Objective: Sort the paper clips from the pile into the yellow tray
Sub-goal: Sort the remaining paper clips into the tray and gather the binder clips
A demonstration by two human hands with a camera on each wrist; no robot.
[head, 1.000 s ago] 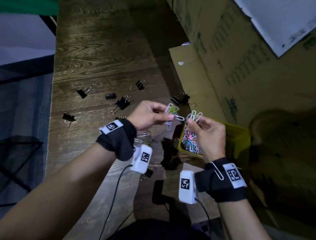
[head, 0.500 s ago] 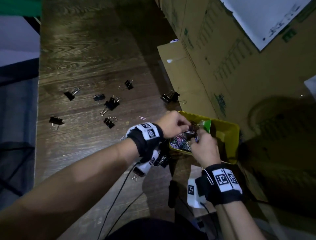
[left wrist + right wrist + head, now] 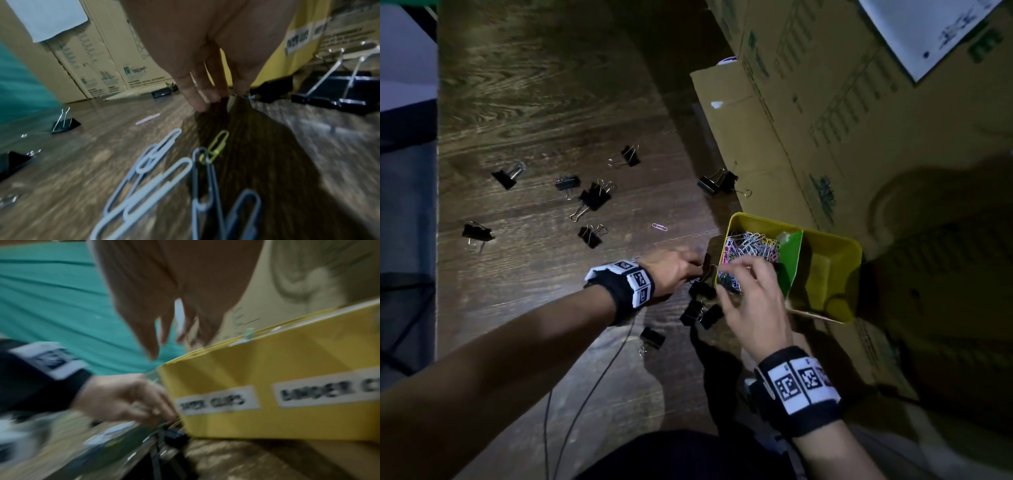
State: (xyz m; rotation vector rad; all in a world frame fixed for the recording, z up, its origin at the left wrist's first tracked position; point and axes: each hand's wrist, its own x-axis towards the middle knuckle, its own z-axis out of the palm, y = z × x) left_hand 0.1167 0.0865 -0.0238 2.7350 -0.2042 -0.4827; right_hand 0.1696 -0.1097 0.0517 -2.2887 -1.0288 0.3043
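1. Reaching low beside the yellow tray (image 3: 825,236), the left hand (image 3: 674,270) has its grip pinched at a heap mixing binder clips (image 3: 702,291) and paper clips (image 3: 160,175); I judge a wrong pick likely.
2. Hovering with its grip apart and empty, the right hand (image 3: 751,301) could knock the tray's sorted clips (image 3: 753,245).

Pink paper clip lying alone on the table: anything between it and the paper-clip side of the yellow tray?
Nothing visible. The pink paper clip lies on bare wood left of the yellow tray, with open table between them. The left hand is nearer the camera, at the binder clips; only the tray's wall must be cleared.
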